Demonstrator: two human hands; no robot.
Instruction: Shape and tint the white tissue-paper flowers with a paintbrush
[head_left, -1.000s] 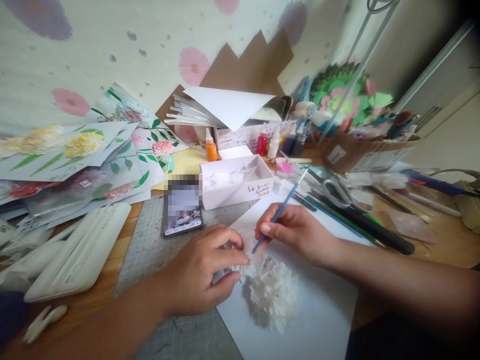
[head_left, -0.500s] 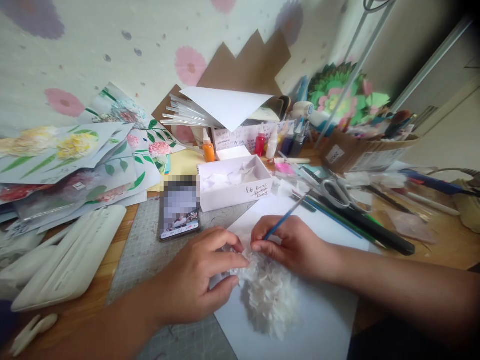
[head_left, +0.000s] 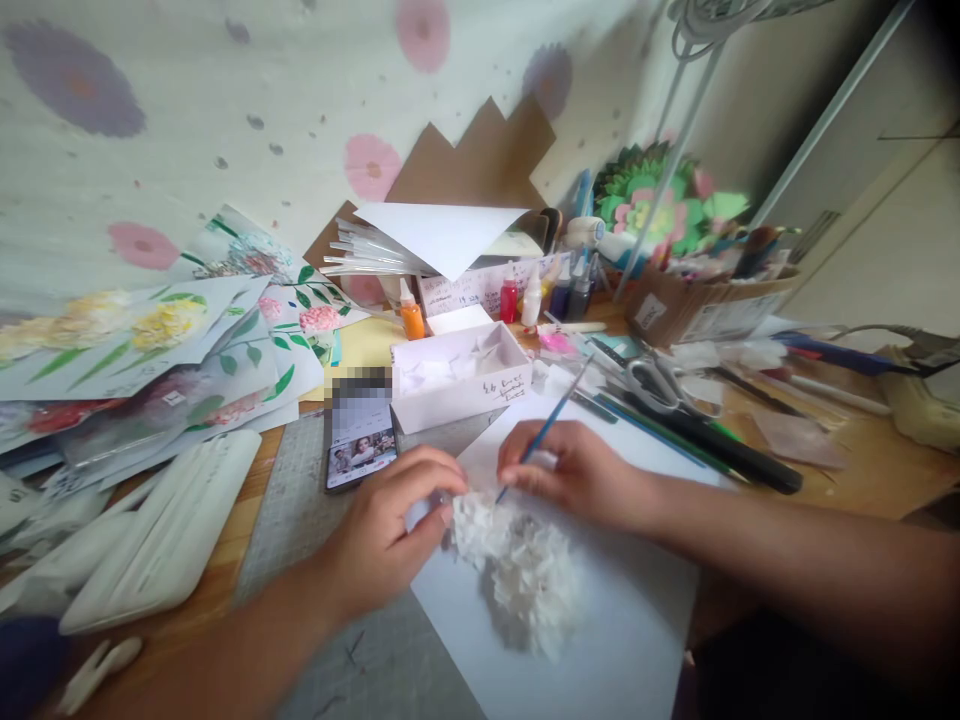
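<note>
The left hand [head_left: 382, 535] pinches the edge of the flower [head_left: 517, 575], which lies on the sheet [head_left: 637, 630]. The right hand [head_left: 577, 475] grips a brush [head_left: 551, 422], tip at the petals. Too hard a pinch or jab could crush or tear them.

The wooden counter [head_left: 862, 470] carried a grey cutting mat [head_left: 300, 500] in front, with a white sheet [head_left: 622, 620] overlapping its right edge. Flower prints [head_left: 150, 340] lay piled at the left, a white case [head_left: 165, 540] below them, and a cardboard box [head_left: 697, 305] at the back.
</note>
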